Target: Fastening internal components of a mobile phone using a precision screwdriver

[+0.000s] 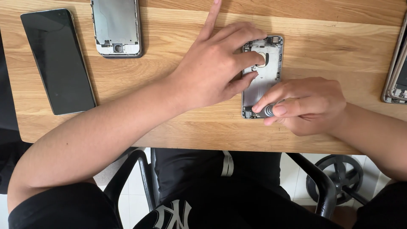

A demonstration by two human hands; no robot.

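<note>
Right hand (309, 106) fingers pinching screwdriver (268, 111) at phone frame (267, 76) bottom, left hand (216, 63) pressing above

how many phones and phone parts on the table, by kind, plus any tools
Whole phone, dark screen up: 1
Opened phone shells, insides showing: 2, one at the top edge, one under the hands
Stack of phone frames at the right edge, number in it unclear: 1
Screwdriver in the right hand: 1
Total: 5

Left hand (216, 70) flat on opened phone shell (267, 72), right hand (307, 106) pinching perhaps a screwdriver (268, 111)
</note>
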